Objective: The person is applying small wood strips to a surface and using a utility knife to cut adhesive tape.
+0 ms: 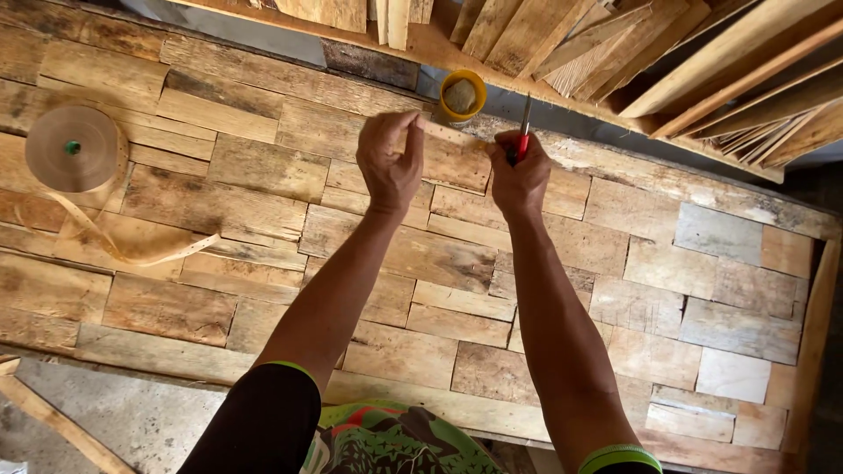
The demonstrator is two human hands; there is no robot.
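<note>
My left hand [391, 158] pinches one end of a thin light wooden strip [452, 135] above the patchwork wooden tabletop [263, 219]. My right hand [520, 174] is closed round a red-handled tool [523, 132] with a thin metal blade that points up and away from me. The tool sits at the other end of the strip. Both hands are close together near the far edge of the tabletop.
A yellow cup [462, 95] with a brownish filling stands just beyond the hands. A roll of tan veneer tape [75, 149] lies at the left, its loose end [140, 250] trailing over the boards. Wooden planks [615, 44] are stacked along the back.
</note>
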